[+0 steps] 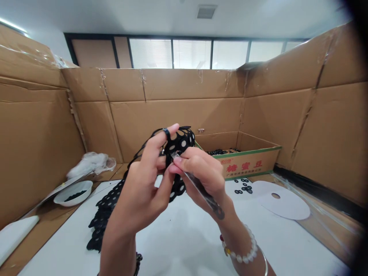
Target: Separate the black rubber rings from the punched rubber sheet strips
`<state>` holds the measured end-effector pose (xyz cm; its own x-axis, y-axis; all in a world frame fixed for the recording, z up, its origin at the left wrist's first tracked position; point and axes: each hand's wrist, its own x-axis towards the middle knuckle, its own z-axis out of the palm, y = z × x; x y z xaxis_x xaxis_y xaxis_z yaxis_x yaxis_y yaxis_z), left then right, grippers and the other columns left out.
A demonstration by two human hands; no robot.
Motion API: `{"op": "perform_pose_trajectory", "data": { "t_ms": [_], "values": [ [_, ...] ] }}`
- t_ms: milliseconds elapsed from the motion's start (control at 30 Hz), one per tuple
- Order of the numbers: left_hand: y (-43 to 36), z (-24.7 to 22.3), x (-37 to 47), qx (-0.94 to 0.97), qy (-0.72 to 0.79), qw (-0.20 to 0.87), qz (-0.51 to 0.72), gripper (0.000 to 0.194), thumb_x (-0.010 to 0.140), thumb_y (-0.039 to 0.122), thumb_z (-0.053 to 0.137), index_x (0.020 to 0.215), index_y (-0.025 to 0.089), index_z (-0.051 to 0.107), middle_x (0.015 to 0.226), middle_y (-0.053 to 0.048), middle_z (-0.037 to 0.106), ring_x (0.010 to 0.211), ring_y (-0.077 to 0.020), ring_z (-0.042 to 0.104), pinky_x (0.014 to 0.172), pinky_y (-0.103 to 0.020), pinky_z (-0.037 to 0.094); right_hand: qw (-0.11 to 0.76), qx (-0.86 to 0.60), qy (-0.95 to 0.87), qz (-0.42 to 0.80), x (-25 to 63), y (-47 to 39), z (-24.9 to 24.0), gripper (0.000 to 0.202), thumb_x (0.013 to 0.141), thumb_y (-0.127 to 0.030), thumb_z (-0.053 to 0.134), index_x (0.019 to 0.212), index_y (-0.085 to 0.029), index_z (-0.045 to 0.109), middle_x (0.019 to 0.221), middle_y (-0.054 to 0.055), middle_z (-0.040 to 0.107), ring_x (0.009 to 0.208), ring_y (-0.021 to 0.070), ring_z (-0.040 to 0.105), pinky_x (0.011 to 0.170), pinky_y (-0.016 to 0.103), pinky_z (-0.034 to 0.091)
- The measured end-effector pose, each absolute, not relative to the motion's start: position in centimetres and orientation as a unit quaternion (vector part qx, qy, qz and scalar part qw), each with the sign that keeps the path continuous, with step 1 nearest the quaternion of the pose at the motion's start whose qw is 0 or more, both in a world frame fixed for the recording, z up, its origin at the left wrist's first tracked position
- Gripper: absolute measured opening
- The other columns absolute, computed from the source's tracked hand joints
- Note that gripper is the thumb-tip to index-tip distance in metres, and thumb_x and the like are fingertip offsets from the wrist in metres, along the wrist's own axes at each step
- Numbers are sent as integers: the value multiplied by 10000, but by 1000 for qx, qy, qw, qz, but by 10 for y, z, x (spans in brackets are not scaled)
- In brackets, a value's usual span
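Black openwork material point(183, 143), made of joined round rings, is bunched up in front of me, with a long stretch of it trailing down to the white table on the left. My left hand point(140, 188) pinches it between thumb and fingers, and the index finger, with a dark ring on it, points up. In my right hand point(202, 168) is a slim, flat, dark tool point(203, 193) with a hole near its rear end and a shiny tip. That tip meets the material beside my left thumb. Fingers cover the exact contact spot.
Cardboard walls point(172, 115) surround the white table point(184, 245). Small black rings point(244, 186) lie by a white disc point(293, 203) on the right. Behind them stands a cardboard box point(244, 165) with black pieces. A white bowl point(66, 201) and plastic bag point(89, 165) are left.
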<state>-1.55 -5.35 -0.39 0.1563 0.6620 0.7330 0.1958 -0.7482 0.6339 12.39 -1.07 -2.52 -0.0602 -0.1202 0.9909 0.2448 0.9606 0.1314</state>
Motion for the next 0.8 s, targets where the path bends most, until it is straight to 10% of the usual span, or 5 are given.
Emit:
{"op": "perform_pose_trajectory", "data": {
  "t_ms": [267, 800],
  "values": [
    [-54, -5, 9, 660, 225, 326, 639, 649, 843, 332, 735, 1432, 324, 463, 623, 56, 627, 519, -110, 570, 522, -196, 485, 730, -78, -658, -167, 127, -21, -22, 120, 865, -90, 674, 892, -195, 622, 660, -24, 557, 621, 121, 498, 585, 288, 435],
    [-53, -10, 18, 614, 226, 400, 642, 543, 793, 382, 785, 1289, 291, 584, 1171, -25, 700, 1009, -166, 689, 731, -162, 572, 769, -119, -563, -279, 130, -23, -19, 163, 776, -100, 759, 757, -239, 677, 738, 4, 663, 724, 147, 626, 678, 295, 565]
  ]
}}
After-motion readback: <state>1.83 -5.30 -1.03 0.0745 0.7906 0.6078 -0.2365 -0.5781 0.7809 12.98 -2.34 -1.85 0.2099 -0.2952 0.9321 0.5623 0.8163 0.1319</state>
